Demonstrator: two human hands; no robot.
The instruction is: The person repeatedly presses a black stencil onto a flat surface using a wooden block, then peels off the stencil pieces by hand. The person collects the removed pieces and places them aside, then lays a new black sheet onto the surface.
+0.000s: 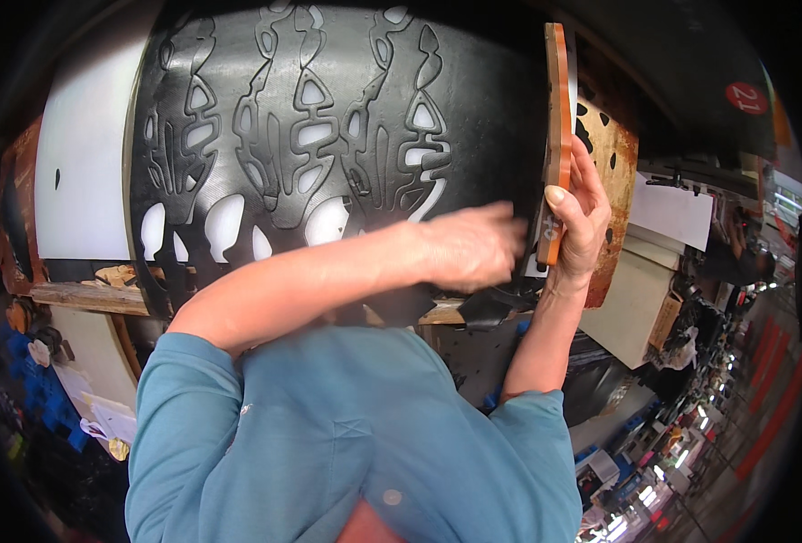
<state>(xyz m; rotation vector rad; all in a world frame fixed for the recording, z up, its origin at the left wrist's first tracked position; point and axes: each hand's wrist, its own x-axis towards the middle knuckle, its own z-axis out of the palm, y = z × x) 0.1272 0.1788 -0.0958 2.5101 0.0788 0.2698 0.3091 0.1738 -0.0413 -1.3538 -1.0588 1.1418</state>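
Note:
A large black rubber-like sheet (473,109) with several long shapes cut out of it lies over a white board (80,163). My right hand (582,213) grips a thin orange-edged wooden cutting form (557,100), held on edge at the sheet's right border. My left arm crosses over from the left. My left hand (469,246) is blurred and lies on the sheet just beside the lower end of the form. Whether its fingers hold anything I cannot tell. A loose fold of the black sheet (491,306) hangs below both hands.
A brown speckled board (611,149) stands behind the form. Pale boards and paper (668,213) lie to the right. A wooden ledge (75,294) runs under the white board, with blue and white scraps (57,398) below left. A distant aisle with red stripes (763,407) shows at lower right.

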